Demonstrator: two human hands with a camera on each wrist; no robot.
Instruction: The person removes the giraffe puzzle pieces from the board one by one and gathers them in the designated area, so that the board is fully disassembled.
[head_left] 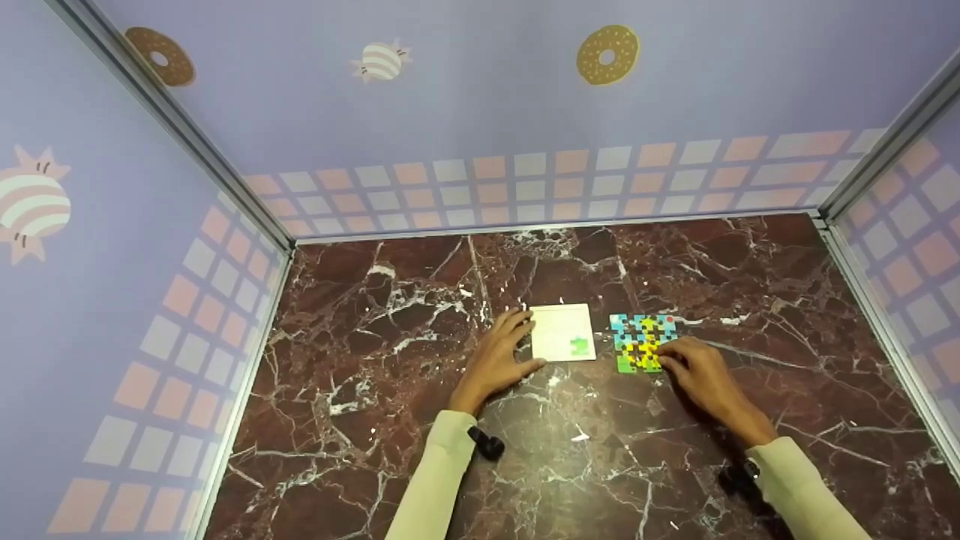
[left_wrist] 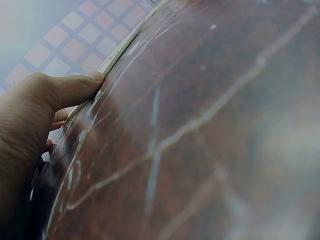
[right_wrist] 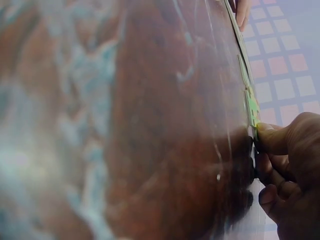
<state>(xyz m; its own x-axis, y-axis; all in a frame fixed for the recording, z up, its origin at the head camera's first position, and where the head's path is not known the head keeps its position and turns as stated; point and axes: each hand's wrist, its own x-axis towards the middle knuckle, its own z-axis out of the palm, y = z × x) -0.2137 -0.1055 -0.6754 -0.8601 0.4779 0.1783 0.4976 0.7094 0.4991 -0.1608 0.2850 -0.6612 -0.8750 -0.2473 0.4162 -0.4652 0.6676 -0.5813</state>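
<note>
A pale square puzzle board lies flat on the table, with one green puzzle piece at its lower right. My left hand rests at the board's left side, fingers at the upper-left edge and thumb against the near edge. To the right of the board lies a square patch of colourful jigsaw pieces in blue, yellow and green. My right hand is at the patch's right side, thumb and forefinger pinching a puzzle piece there; the fingertips mostly hide it.
The table is dark red marble pattern with white veins and a glossy surface. Purple panels with printed sweets and squares, like the back wall, enclose it at the back and sides. A black wrist device sits at the left cuff.
</note>
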